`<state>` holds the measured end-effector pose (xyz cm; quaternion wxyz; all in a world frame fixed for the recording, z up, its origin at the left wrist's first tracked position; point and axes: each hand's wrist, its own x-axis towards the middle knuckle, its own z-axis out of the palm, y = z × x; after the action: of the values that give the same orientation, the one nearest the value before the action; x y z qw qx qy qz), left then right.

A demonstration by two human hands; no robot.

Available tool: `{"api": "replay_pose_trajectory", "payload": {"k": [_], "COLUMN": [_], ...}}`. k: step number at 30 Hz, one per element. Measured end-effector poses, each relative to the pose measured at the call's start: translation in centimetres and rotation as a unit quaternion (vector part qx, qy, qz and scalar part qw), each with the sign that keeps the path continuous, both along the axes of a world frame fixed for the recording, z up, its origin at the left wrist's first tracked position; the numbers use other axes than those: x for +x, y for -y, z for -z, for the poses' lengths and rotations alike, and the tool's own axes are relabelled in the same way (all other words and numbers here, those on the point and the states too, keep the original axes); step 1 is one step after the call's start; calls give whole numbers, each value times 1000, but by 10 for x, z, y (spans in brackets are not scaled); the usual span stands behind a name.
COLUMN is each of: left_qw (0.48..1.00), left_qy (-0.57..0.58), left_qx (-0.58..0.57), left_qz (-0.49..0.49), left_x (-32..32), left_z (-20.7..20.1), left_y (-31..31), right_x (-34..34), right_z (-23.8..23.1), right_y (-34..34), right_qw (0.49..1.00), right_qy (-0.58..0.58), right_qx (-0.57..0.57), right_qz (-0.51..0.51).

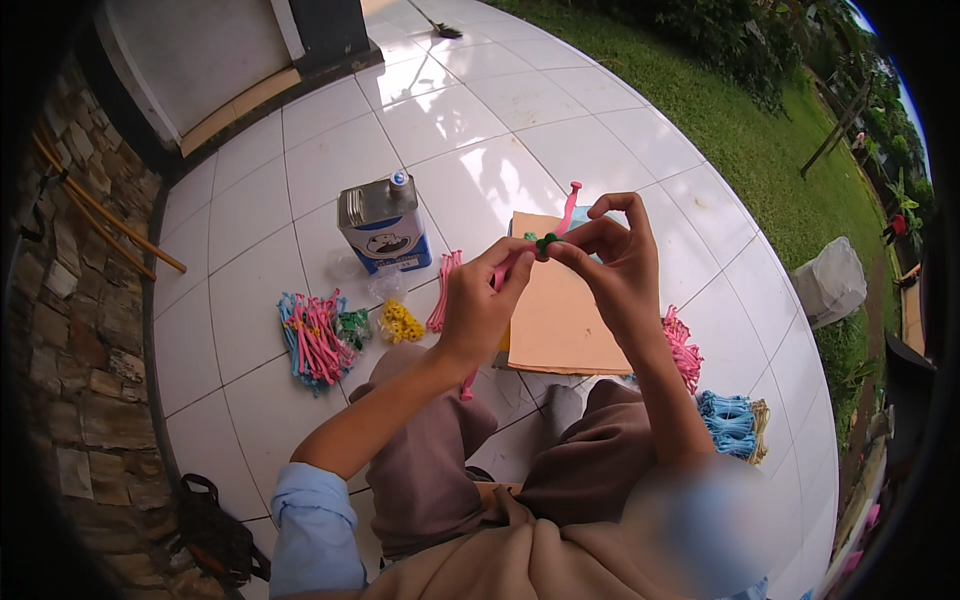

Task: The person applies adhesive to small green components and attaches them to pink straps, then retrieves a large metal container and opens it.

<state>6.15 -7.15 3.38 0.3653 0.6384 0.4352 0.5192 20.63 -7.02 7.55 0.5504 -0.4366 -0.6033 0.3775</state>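
Both hands are raised in front of me over a flat tan board (562, 320). A long pink strap (569, 212) with a knobbed tip runs between them, its lower end hanging below my left hand. At the fingertips a small dark green piece (546, 243) sits against the strap; whether it is threaded on cannot be made out. My left hand (484, 305) is closed around the strap, thumb and forefinger next to the green piece. My right hand (622, 275) pinches the green piece between thumb and finger, its other fingers curled loosely.
On the white tiles at left lie a pile of pink and blue straps (320, 340), green pieces in clear plastic (353, 328) and yellow pieces (401, 322). A metal can (385, 225) stands behind. Pink bundles (682, 352) and blue bundles (728, 424) lie right of the board.
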Motion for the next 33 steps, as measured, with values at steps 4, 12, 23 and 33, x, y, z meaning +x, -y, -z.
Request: {"api": "replay_pose_trajectory", "payload": {"k": [4, 12, 23, 33], "left_qw": [1000, 995, 994, 997], "left_qy": [-14, 83, 110, 32], "left_qx": [10, -51, 1, 60], "left_qz": [8, 22, -29, -40], "left_x": [-1, 2, 5, 0], "left_z": [-5, 2, 3, -4], "left_y": [1, -3, -2, 4], "right_x": [2, -17, -23, -22], "right_z": [0, 10, 13, 21], "right_y": [-1, -1, -3, -4], "right_qw": [999, 977, 980, 993], "right_qy": [35, -214, -196, -111], "right_qx": [0, -22, -12, 10], "right_qz": [15, 0, 28, 45]}}
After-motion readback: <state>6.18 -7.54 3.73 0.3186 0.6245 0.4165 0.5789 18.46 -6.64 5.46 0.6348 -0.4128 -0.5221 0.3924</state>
